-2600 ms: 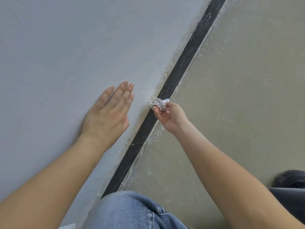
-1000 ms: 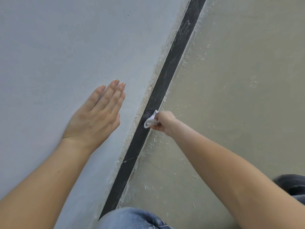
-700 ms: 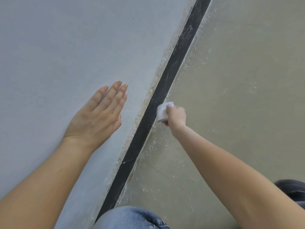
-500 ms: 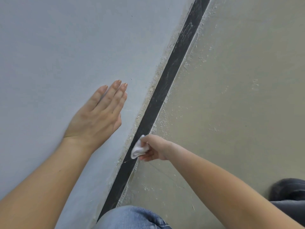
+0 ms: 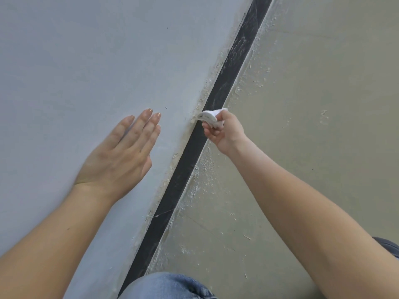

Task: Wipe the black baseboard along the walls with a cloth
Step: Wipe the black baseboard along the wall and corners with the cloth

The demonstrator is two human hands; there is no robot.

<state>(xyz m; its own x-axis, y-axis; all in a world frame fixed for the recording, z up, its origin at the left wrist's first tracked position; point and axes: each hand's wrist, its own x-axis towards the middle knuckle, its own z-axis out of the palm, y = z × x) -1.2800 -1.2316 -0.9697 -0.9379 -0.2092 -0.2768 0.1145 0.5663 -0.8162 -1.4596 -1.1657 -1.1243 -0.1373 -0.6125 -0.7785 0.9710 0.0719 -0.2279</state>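
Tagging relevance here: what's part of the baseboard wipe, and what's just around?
Job: white cloth, right hand gripping it, black baseboard.
Around: left hand flat on grey wall, crumb-strewn floor, denim knee.

Pale blue-grey wall (image 5: 86, 50) on the left, smooth and matte, ragged paint edge at its bottom; dull greenish-beige floor (image 5: 323, 115) on the right with white plaster flecks (image 5: 258, 82) near the wall, lighting soft and even.

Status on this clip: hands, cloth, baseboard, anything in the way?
Left hand flat on wall. Right hand pinches cloth against baseboard. Strip ahead unobstructed, dusty.
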